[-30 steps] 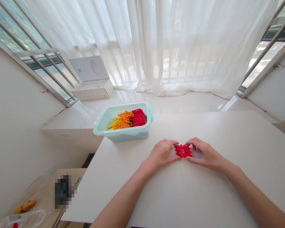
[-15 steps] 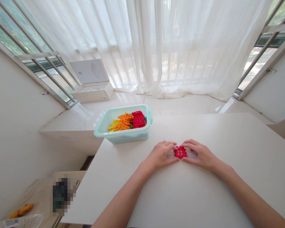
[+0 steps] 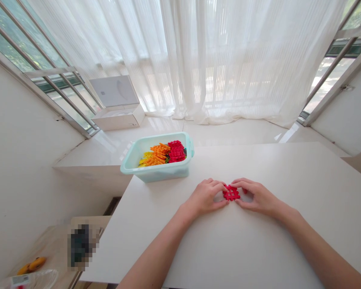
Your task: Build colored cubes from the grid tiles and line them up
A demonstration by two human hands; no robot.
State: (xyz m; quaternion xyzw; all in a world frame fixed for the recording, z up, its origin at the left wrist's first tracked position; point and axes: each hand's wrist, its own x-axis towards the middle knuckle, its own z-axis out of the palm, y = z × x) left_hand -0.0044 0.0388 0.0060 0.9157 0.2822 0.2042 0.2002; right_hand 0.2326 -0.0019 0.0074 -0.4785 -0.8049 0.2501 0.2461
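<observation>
Red plastic lattice piece (image 3: 231,193), on white table (image 3: 289,245), narrow grip between left hand (image 3: 205,197) and right hand (image 3: 258,197)

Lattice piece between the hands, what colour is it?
The lattice piece is red, best seen in the head view.

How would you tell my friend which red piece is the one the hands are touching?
Look at the white table. On it sits a pale green bin full of colored pieces. To its right, the left hand and right hand meet around one small red grid piece, which is alone outside the bin.
</observation>
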